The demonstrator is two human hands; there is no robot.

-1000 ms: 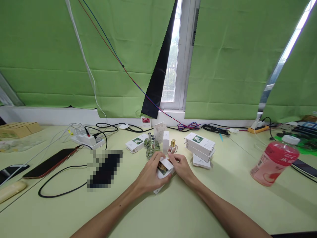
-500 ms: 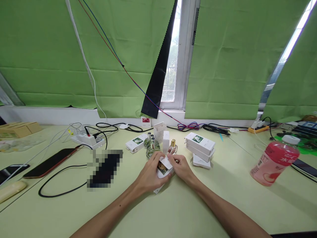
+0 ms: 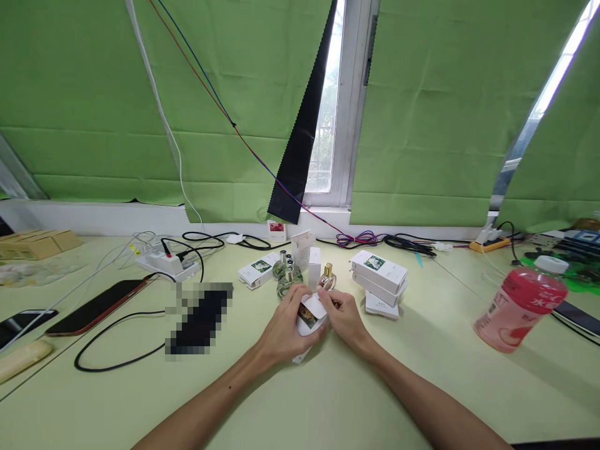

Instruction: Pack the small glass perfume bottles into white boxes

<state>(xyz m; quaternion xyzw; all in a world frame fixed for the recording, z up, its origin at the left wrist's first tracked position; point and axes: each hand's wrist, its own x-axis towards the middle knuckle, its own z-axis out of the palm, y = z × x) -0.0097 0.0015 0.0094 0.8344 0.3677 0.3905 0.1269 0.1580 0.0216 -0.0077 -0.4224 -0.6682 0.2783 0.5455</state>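
Being steadied low over a pale green tabletop point(image 3: 417, 400), a small white carton point(image 3: 307, 317) with a printed photograph on its panel is gripped in the left hand point(image 3: 285, 328), the fingers curled over its far side and the thumb laid along its near side. At the carton's far right edge, a plain white flap point(image 3: 317, 305) is pinched by the right hand point(image 3: 345, 322), thumb and forefinger drawn together while the other fingers are folded under. The carton is placed directly between the palms; its body is covered chiefly by the left hand, and its flap is reached more closely by the right. Its long axis cannot be made out with certainty, since its ends are masked by fingers. Just beyond the right fingertips, a gold-capped perfume bottle point(image 3: 327, 280) is seen upright, flanked on its left by a narrow white box point(image 3: 314, 265) and silver-capped green perfume bottles point(image 3: 285, 279). Beneath the left thumb, a white corner point(image 3: 301, 357) is exposed, though whether it belongs to a second carton cannot be told. To the right, white flower-print boxes point(image 3: 379, 275) are stacked, well apart from a pink-labelled drink bottle point(image 3: 520, 306).
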